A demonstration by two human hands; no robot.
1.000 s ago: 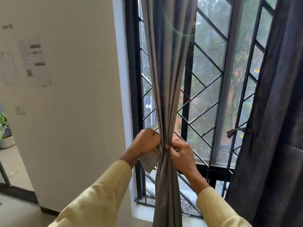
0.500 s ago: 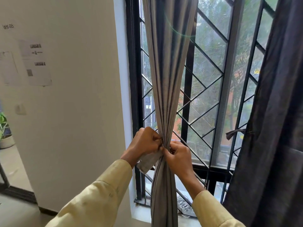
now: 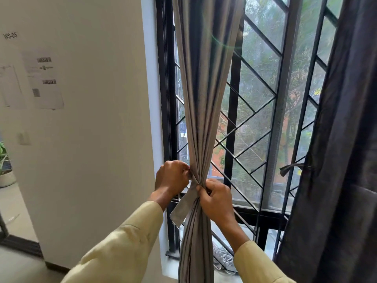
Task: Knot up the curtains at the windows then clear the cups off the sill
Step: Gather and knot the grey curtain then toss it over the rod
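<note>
Two hands met at the waist of the grey curtain (image 3: 204,99), which hung gathered before the window grille (image 3: 255,111). Over the preceding second the gather had narrowed to a tight neck, and the hands had closed in on it from either side. The left hand (image 3: 173,177) pinched the cloth at the neck with curled fingers (image 3: 187,172). The right hand (image 3: 217,198) gripped the bunched folds where the tie band (image 3: 181,209) met them. The band's loose tail now hung out flat below the left wrist, showing more of its length than before. By this evidence the band was drawn in but not yet knotted. The dark curtain (image 3: 336,160) at the right hung ungathered. No cups showed on the visible strip of sill (image 3: 169,270).
</note>
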